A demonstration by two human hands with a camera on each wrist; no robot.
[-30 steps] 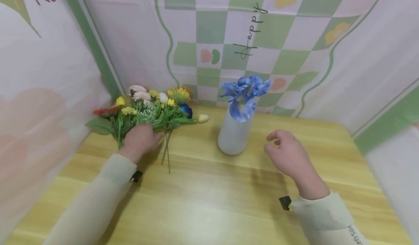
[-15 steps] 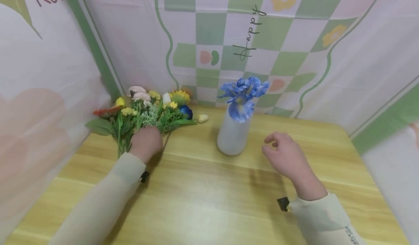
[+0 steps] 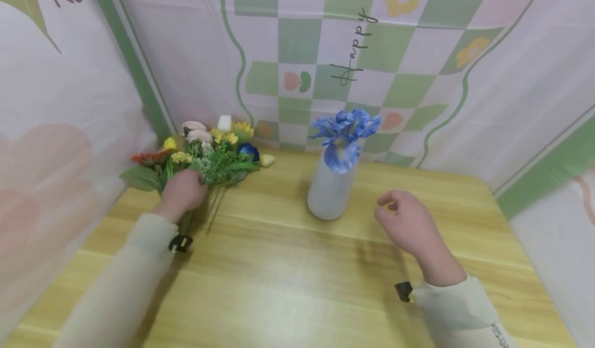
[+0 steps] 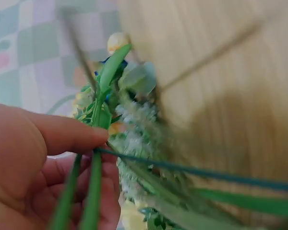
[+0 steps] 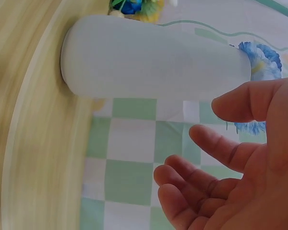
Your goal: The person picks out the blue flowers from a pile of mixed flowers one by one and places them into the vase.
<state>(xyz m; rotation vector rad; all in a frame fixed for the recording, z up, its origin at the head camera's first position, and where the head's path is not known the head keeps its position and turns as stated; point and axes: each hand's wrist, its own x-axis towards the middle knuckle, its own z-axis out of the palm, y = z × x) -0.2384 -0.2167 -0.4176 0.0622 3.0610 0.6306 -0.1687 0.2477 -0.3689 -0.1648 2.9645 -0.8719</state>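
My left hand is at the pile of artificial flowers at the back left. In the left wrist view its thumb and fingers pinch green flower stems; which blooms these belong to is unclear. Close by lie a white tulip, a blue rose, a cream tulip bud and yellow flowers. A white vase stands upright with blue irises in it. My right hand hovers right of the vase, apart from it, fingers loosely bent and holding nothing.
Pink flowers, a red-orange flower and broad green leaves fill the pile's left side. The wooden table ends at a checkered cloth backdrop; another printed cloth hangs at the left.
My left hand went right, then back left past its first place. The white tulip, blue rose and cream bud shifted left. My right hand and the vase hardly moved.
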